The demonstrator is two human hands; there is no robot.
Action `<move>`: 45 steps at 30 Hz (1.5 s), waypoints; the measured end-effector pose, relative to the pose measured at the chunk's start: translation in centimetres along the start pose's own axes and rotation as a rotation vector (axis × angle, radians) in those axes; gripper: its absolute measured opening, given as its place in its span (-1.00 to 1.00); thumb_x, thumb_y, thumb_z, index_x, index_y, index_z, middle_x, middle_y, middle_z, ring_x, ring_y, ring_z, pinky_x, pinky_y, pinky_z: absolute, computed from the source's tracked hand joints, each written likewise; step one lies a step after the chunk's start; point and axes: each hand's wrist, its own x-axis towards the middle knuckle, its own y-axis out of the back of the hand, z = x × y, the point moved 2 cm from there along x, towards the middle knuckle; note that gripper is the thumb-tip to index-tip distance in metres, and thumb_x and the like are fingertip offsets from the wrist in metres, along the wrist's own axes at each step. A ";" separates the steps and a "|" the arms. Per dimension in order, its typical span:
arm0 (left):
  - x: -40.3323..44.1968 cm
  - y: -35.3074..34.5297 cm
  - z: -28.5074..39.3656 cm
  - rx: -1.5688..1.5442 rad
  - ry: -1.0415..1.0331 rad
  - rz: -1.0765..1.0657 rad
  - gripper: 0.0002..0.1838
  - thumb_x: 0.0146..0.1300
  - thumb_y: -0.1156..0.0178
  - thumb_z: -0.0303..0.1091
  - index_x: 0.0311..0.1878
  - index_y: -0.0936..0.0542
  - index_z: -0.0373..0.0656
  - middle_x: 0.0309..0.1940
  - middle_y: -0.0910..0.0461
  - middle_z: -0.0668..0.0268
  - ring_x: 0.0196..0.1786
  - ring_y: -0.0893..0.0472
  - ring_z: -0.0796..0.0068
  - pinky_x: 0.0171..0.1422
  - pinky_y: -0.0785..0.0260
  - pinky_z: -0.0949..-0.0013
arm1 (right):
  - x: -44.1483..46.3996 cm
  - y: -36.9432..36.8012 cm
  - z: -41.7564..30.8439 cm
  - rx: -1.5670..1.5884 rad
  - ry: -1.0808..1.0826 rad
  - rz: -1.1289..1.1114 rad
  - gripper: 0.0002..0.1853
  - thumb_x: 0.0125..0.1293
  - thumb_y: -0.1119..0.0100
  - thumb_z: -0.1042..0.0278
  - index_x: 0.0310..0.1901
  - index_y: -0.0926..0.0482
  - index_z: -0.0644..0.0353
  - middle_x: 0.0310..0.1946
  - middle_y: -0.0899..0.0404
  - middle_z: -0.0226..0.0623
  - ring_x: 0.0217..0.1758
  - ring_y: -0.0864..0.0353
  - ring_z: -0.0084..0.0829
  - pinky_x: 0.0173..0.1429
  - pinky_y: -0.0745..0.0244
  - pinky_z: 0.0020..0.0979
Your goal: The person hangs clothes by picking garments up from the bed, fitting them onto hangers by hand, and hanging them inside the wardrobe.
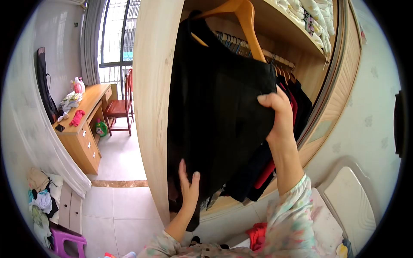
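Note:
A black sleeveless garment (223,107) hangs from a wooden hanger (241,8) in front of the wardrobe's inside. My right hand (278,109) grips its edge below the right shoulder, thumb on the near side and fingers behind the cloth. Lower down, my left hand (188,187) is against the garment's lower left part, fingers stretched and thumb apart. Whether those fingers press on the cloth or only rest by it, I cannot tell.
The wardrobe's side panel (155,86) stands left of the garment. Behind it, a rail (282,60) carries hangers and dark clothes (299,101). Folded bedding (309,17) lies on the upper shelf. A desk (88,103), red chair (120,107) and purple stool (69,241) are at left.

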 end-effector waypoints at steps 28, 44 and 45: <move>15.8 -9.0 7.3 0.379 -0.528 0.141 -0.29 0.15 -0.04 -0.62 0.38 -0.06 -0.23 0.37 -0.10 0.02 0.41 -0.13 0.14 0.43 0.02 0.27 | 12.5 -0.4 14.1 -0.379 -0.184 -0.007 -0.70 0.06 -0.11 0.43 -0.15 -0.47 0.39 -0.30 -0.54 -0.20 -0.23 -0.52 -0.39 -0.11 -0.40 -0.44; 26.5 -14.4 5.9 0.774 -1.026 0.082 -0.34 0.01 -0.36 -0.08 0.14 -0.47 -0.25 0.12 -0.46 0.07 0.16 -0.43 0.23 0.29 -0.20 0.28 | -16.5 19.8 19.4 -1.162 -0.042 0.320 -0.62 0.06 -0.16 0.40 -0.03 -0.46 0.25 -0.02 -0.44 -0.07 0.10 -0.39 -0.08 0.14 -0.35 -0.20; 29.4 -13.9 4.7 0.828 -1.037 0.077 -0.31 0.01 -0.34 0.05 0.13 -0.49 -0.21 0.12 -0.47 0.09 0.16 -0.45 0.23 0.28 -0.21 0.29 | -21.7 22.9 21.4 -1.287 -0.280 0.413 -0.60 0.07 -0.16 0.39 -0.01 -0.47 0.23 0.01 -0.45 -0.09 0.13 -0.39 -0.09 0.17 -0.36 -0.21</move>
